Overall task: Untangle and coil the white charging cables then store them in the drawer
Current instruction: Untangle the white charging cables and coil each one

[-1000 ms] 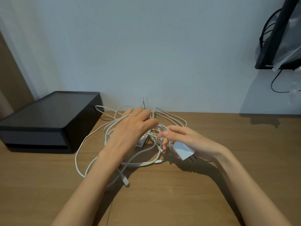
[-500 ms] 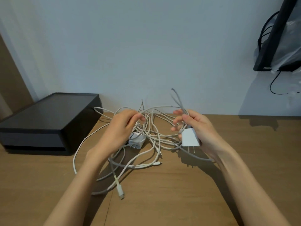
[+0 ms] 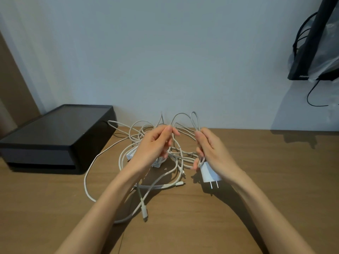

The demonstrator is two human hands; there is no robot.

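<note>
The left hand [image 3: 156, 143] is raised above the table, thumb and forefinger pinching one strand, the other fingers curled. Just right of it and apart from it, the right hand [image 3: 213, 151] has its fingers closed round several strands and a tall loop that stands above its knuckles. It also holds a white two-pronged plug adapter [image 3: 210, 174] low in the palm, prongs pointing near. How the strands run inside either fist is hidden.

Between and beneath the hands, the tangle of thin white charging cables [image 3: 180, 158] lies partly lifted and partly spread on the brown wooden table [image 3: 256, 189], with loose connector ends trailing near. A second white adapter [image 3: 131, 154] is mostly covered by the left wrist.

At the far left stands a low black rectangular box [image 3: 55, 136]; whether its front is a drawer is hard to make out. At the upper right, a black flat screen [image 3: 311, 43] wrapped in clear plastic is cut off by the frame.
</note>
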